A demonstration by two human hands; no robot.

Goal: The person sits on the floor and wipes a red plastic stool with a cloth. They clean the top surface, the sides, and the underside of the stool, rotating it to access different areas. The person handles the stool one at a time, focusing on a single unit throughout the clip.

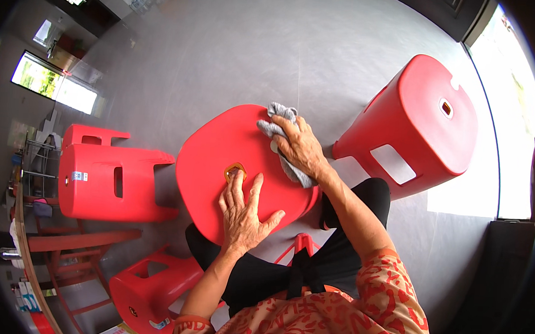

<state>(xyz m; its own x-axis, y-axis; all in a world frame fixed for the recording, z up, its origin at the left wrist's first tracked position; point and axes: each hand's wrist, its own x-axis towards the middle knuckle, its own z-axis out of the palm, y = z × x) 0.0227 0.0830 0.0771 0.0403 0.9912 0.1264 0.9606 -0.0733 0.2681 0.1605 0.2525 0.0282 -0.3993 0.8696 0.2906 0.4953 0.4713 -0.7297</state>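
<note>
A red plastic stool (211,146) stands upright between my knees, its rounded seat facing up. My left hand (243,217) rests on the seat with fingers spread, the fingertips at the amber-edged hole in its middle. Under my right hand (302,146) is a grey cloth (274,128), gripped and pressed on the far right edge of the seat. Part of the cloth hangs out below the palm toward the stool's right side. The palm hides the cloth's middle.
Another red stool (436,115) stands to the right by the bright doorway. Two more lie on their sides at the left: one stool (97,179) farther off, one stool (146,290) near my left leg. A wooden chair (82,242) and a table edge (29,263) are at far left.
</note>
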